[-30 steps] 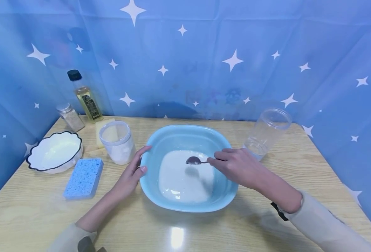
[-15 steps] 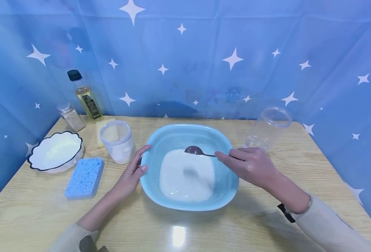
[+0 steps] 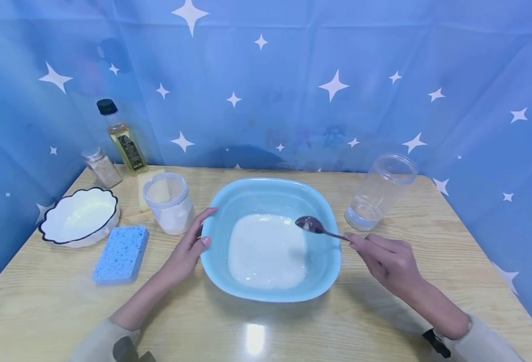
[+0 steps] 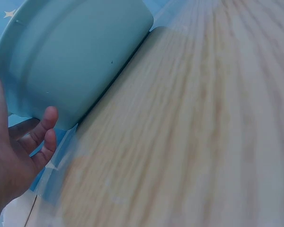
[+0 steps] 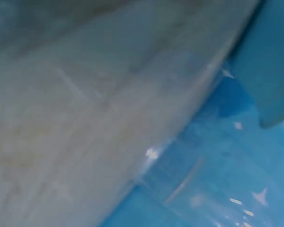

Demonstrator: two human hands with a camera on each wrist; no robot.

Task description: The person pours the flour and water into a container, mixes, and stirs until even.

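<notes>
A light blue basin stands mid-table with a smooth white liquid in its bottom. My left hand holds the basin's left side, thumb and index finger at the rim; in the left wrist view the lower fingers hang loosely by the outer wall. Pinched by its handle in my right hand, a dark metal spoon has its bowl above the liquid, near the basin's right wall. Beside that hand stands a clear cylindrical container. The right wrist view shows neither hand nor spoon.
Left of the basin are a tub of white powder, a blue sponge and a white scalloped bowl. Behind them stand an oil bottle, a small shaker jar and a pale yellow sponge. A star-patterned curtain hangs behind.
My right hand has moved right and toward me, bringing the spoon from over the middle of the liquid to the basin's right side. The left hand stays on the rim.
</notes>
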